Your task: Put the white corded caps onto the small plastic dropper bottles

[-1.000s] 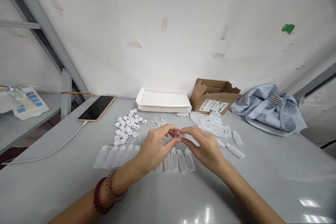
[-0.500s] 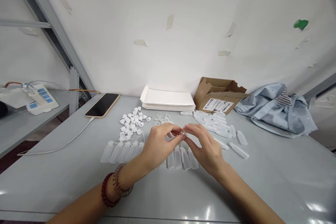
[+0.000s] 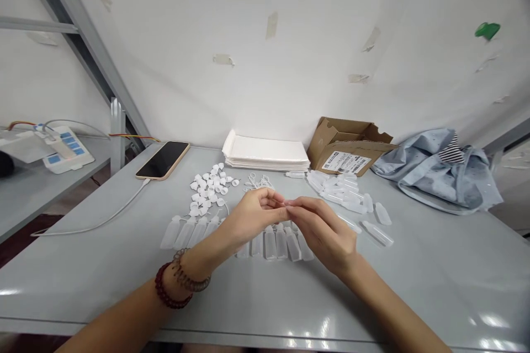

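Note:
My left hand (image 3: 250, 219) and my right hand (image 3: 325, 231) meet at the fingertips above the middle of the table. Both are pinched closed, and the fingers hide whatever lies between them. Below stands a row of small translucent plastic bottles (image 3: 270, 242), lying side by side and partly covered by my left forearm. Left of my left hand is a heap of white pointed caps (image 3: 212, 183). Several white looped strings (image 3: 259, 181) lie just behind my hands. More loose translucent bottles (image 3: 350, 193) are piled beyond my right hand.
A stack of white envelopes or sheets (image 3: 267, 150) and an open cardboard box (image 3: 331, 140) stand against the wall. A phone (image 3: 163, 160) on a white cable lies at the left. A blue cloth bag (image 3: 439, 182) rests at the right, and a power strip (image 3: 68, 149) sits far left.
My fingertips have closed together, covering a small whitish piece that showed between them before. My right fingers have straightened over my left ones. The camera view has shifted slightly.

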### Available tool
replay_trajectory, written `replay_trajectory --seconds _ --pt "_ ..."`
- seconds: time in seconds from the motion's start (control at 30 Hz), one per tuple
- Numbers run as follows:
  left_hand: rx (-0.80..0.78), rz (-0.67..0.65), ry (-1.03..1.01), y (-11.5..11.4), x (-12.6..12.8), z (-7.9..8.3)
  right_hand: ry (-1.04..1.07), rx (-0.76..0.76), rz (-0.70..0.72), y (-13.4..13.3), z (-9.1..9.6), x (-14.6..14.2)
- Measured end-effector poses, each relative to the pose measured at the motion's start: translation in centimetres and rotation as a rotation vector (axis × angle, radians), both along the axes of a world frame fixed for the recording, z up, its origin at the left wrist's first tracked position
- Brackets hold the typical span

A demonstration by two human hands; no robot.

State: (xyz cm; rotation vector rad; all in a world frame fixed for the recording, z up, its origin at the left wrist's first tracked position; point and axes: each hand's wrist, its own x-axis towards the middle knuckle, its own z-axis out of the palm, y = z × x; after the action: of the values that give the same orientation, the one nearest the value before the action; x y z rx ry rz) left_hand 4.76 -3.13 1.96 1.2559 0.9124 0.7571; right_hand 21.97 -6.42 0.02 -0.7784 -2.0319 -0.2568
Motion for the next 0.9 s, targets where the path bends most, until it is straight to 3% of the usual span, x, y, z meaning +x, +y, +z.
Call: replay_trajectory --seconds 0.13,0.23,0.53,0.77,0.9 --pt "-0.062 -0.241 -0.18 -0.2 0.0 0.0 0.11 0.052 -0.015 -0.3 1.0 -0.5" --pt "-0.072 -0.325 -0.305 -0.5 0.2 0.1 0.184 0.019 -0.018 -0.6 1.5 -0.8" --pt "-0.087 -0.216 -0.365 -0.4 0.1 0.5 0.169 -0.075 -0.002 -0.3 1.4 -0.9" --pt "-0.164 -0.231 -0.411 -0.7 -0.1 0.3 0.203 -0.049 0.057 -0.8 1.1 -1.0" --pt "-0.214 -0.245 -0.449 -0.7 0.0 0.3 0.25 -0.061 0.025 -0.9 1.1 -1.0"
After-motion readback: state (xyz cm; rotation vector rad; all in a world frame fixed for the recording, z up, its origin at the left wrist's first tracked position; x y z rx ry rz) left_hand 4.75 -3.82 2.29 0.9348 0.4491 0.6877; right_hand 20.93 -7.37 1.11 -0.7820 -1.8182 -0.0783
